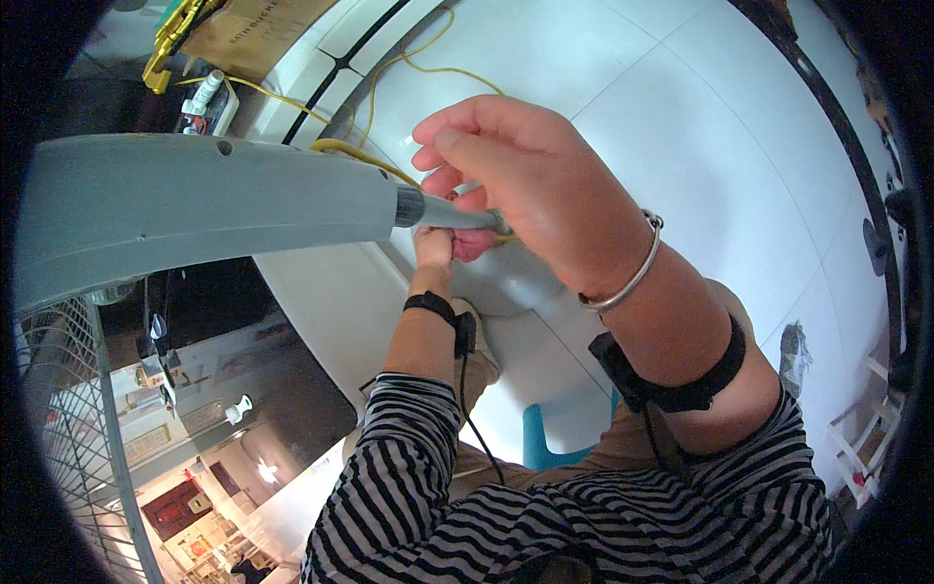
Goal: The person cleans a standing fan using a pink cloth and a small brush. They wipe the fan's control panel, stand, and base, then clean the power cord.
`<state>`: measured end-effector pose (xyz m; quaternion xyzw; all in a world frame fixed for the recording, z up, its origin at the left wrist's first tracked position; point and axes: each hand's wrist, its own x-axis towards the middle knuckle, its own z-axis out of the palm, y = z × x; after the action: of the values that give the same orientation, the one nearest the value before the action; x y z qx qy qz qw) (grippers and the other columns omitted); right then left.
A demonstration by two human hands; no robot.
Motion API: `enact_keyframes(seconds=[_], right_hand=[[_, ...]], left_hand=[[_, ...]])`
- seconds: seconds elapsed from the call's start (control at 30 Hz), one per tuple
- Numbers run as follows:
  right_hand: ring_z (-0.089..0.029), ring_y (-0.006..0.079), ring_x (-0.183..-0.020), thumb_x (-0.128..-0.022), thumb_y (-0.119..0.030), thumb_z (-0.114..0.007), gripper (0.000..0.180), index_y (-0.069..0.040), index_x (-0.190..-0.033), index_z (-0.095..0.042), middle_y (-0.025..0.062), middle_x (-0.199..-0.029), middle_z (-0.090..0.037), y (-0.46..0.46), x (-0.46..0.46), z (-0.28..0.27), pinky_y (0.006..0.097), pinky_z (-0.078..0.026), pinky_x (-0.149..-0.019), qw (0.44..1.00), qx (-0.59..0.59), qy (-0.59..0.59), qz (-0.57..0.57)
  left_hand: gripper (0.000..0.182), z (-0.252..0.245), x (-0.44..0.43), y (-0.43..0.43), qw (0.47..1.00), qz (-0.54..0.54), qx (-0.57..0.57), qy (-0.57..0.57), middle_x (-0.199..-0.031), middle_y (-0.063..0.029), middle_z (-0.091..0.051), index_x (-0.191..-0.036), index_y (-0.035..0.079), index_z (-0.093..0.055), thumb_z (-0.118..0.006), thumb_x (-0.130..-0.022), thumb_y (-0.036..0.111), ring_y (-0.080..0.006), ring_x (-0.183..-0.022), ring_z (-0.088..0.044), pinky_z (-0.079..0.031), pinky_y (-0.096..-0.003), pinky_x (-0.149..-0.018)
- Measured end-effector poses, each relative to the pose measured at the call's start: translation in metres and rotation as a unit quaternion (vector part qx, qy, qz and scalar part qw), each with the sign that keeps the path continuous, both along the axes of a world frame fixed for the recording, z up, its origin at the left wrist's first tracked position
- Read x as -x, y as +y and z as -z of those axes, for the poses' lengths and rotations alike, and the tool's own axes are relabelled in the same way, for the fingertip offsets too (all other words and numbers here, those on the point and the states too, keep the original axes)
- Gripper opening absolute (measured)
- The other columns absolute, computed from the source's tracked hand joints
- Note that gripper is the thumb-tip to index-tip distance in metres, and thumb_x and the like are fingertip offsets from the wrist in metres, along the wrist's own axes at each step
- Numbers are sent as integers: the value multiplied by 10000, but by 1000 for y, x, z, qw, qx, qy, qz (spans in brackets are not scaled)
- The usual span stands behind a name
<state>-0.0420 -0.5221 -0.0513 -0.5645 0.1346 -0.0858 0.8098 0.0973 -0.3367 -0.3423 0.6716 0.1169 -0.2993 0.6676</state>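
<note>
The grey body of a standing fan (219,197) stretches in from the left, narrowing to a thinner pole (456,216). Part of its wire grille (80,416) shows at lower left. Below the body, my left hand (434,248) grips a pink cloth (473,245) against the pole; some of its fingers are hidden. Closer to the camera, my right hand (511,157) is raised over the pole with its fingers loosely curled and apart. Nothing shows in it, though its palm is partly hidden.
A yellow cord (372,91) trails over the pale tiled floor (693,146). A dark glossy tabletop (292,387) lies at lower left. A cardboard box (252,36) bearing writing and a white bottle (208,91) stand at upper left. A teal seat edge (538,438) shows below me.
</note>
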Motion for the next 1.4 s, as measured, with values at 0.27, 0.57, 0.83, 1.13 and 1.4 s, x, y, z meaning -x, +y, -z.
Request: enact_keyframes(seconds=[0.27,0.57,0.83,1.13,1.4], right_hand=[[-629,138,-938,-949,-275,-565,304,-32,-1112,-650,75,-1021,-683,-13,-4,7,281,-489,-834,998,-4,-12,65],[-655,250,-954,-858,-399,-647,470,2,-1102,-620,157,-988,-692,18,1,38,350,-508,-819,961,267,66,-25],[-616,376,-1071,-750,-363,-708,667,9,-1262,-498,254,-1133,-613,83,18,79,445,-518,-898,938,337,72,29],[-653,171,-835,-882,-85,-589,222,-13,-1092,-575,102,-1033,-651,5,-5,69,305,-543,-713,993,-84,21,79],[-645,163,-873,-918,-156,-606,188,-30,-1058,-600,72,-979,-660,-30,7,15,312,-531,-765,963,-194,-39,181]], left_hand=[[304,0,17,5,997,-9,18,69,-907,-58,-632,-1013,38,-618,-511,-753,-79,-207,-803,-627,-527,-336,-719],[239,-168,59,10,973,184,107,85,-1049,-93,-666,-1074,15,-604,-573,-843,65,-195,-958,-649,-536,-323,-870],[384,-244,87,37,953,139,250,100,-1121,-119,-665,-1206,22,-568,-454,-1028,342,-227,-950,-670,-578,-371,-785],[166,-206,41,42,999,3,22,-34,-1093,-59,-639,-1116,94,-570,-536,-955,111,-167,-919,-634,-543,-305,-708],[225,-214,30,24,976,-13,128,-176,-1088,-13,-611,-1114,128,-567,-542,-894,82,-188,-1020,-560,-449,-385,-898]])
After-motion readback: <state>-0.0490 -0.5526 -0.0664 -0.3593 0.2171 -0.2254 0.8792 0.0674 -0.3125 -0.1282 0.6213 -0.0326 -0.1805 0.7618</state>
